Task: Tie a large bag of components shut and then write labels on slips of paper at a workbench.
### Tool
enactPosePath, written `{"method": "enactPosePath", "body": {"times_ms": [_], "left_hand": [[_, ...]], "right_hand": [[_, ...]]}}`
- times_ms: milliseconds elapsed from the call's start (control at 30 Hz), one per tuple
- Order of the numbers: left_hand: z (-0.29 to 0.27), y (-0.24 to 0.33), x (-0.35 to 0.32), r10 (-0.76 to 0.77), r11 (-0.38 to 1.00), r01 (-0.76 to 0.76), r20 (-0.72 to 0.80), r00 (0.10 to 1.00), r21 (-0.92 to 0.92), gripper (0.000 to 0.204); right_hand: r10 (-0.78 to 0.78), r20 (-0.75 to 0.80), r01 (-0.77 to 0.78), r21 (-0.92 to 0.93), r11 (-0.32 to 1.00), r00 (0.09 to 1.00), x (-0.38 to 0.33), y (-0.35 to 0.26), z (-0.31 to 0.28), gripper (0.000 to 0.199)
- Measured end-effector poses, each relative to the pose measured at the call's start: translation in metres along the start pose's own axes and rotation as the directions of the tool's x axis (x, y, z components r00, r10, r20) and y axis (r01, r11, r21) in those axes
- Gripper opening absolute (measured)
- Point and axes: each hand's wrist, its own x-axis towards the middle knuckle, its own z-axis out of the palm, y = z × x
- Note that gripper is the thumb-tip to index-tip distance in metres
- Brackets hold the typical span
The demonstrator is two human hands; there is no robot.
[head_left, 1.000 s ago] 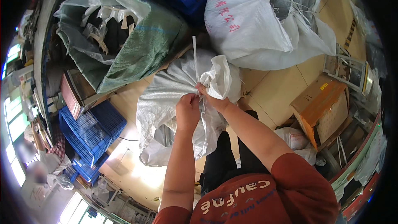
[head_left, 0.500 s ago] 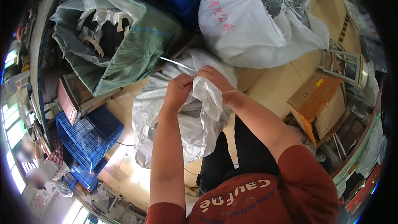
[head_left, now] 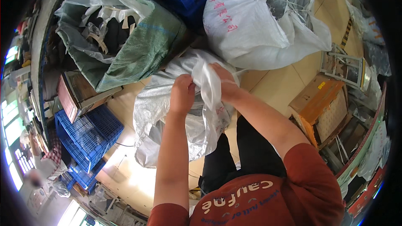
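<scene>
While the left hand is curled in a fist around the bunched top of the see-through plastic sack, the right hand pinches the same floppy top. At two o'clock sits a big white sack; at ten o'clock, a green sack.

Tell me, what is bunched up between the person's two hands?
In the head view, a gathered neck of clear plastic liner from the white woven sack stands between the left hand and the right hand.

Three sacks, two blue crates, one carton
</scene>
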Motion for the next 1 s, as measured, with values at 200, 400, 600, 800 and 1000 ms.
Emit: {"method": "enactPosePath", "body": {"times_ms": [200, 400, 600, 800, 1000], "left_hand": [[0.037, 0.033, -0.024, -0.22, 0.971, 0.198, -0.181, 0.959, -0.136, 0.022], [0.05, 0.018, -0.009, -0.445, 0.896, 0.439, -0.126, 0.887, -0.07, 0.026], [0.051, -0.005, 0.0, -0.638, 0.708, 0.617, 0.063, 0.767, -0.345, 0.031], [0.048, -0.014, -0.002, -0.645, 0.672, 0.639, 0.13, 0.753, -0.374, 0.031], [0.036, -0.007, 0.003, -0.621, 0.692, 0.652, 0.207, 0.756, -0.31, 0.02]], "right_hand": [[0.498, 0.242, -0.427, 0.853, 0.3, 0.833, 0.003, -0.001, 0.021, 0.04], [0.471, 0.023, -0.362, 0.673, 0.645, 0.882, -0.016, 0.013, 0.004, 0.037], [0.385, 0.065, -0.371, 0.451, 0.812, 0.921, -0.048, 0.025, 0.005, 0.023], [0.265, 0.219, -0.339, 0.715, 0.611, 0.939, -0.034, 0.009, -0.011, 0.014], [-0.119, -0.101, 0.148, 0.351, 0.925, 0.988, -0.022, 0.018, -0.001, 0.011]]}}
